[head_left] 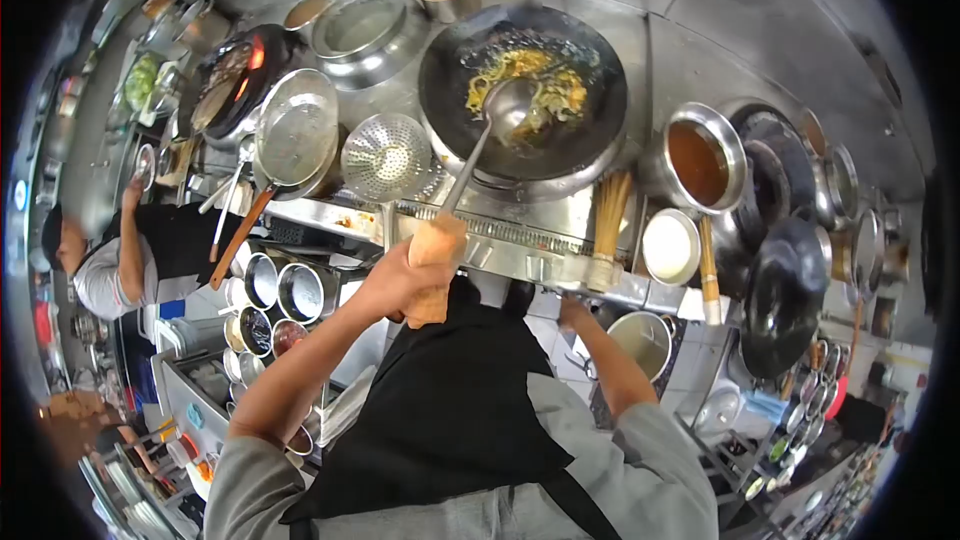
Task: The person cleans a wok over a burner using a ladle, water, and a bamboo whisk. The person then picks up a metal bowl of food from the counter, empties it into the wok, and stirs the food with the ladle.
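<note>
My left hand [392, 283] is wrapped round the thick tan handle of a ladle [465, 175]. The ladle's bowl rests inside a large black wok [445, 105], against yellow and green food [520, 65] lying in dark liquid. My right hand [573, 311] hangs low by the counter's front edge, right of my black apron [440, 390]. Its fingers are too small and dark to make out. Just above it stands a bamboo brush [609, 225]. Left of the wok lies a perforated metal skimmer [386, 155].
A round strainer with a wooden handle [297, 130] lies left of the skimmer. To the right are a pot of brown sauce [697, 162], a white bowl [671, 247] and another black wok [785, 300]. Flames glow under a pan [222, 80]. Another person [125, 255] is at far left.
</note>
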Demonstrator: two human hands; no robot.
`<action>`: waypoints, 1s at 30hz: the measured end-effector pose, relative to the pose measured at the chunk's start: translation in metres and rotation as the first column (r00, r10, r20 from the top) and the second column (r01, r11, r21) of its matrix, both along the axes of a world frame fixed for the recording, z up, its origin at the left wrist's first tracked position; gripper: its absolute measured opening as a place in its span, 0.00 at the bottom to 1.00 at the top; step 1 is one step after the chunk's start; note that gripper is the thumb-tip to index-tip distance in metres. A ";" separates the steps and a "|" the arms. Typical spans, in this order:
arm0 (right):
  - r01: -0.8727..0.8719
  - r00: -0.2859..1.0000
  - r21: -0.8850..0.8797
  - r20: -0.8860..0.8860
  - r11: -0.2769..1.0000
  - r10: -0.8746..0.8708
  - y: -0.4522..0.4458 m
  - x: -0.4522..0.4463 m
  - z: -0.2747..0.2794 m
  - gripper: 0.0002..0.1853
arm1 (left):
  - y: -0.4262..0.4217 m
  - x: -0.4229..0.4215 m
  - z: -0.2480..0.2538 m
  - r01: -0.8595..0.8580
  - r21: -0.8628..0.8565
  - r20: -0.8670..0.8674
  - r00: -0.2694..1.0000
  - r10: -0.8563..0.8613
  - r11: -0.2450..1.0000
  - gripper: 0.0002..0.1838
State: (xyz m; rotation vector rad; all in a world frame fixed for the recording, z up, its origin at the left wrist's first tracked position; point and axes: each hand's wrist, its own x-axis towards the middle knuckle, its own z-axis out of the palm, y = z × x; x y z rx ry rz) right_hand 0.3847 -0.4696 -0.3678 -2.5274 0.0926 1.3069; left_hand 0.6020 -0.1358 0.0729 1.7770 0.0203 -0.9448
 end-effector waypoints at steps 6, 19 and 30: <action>0.011 1.000 0.034 -0.023 0.999 -0.010 -0.016 0.008 -0.032 0.37 | 0.034 0.009 0.009 -0.124 0.136 0.352 0.933 0.069 0.983 0.35; 0.430 0.810 0.105 0.393 0.897 -0.434 -0.001 -0.064 0.035 0.33 | 0.053 0.276 -0.049 -0.380 0.376 0.655 0.754 0.047 0.845 0.35; 0.601 0.502 0.374 0.512 0.707 -0.697 -0.002 -0.044 0.216 0.11 | 0.041 0.391 -0.132 -0.535 -0.776 -0.416 0.832 0.367 0.335 0.08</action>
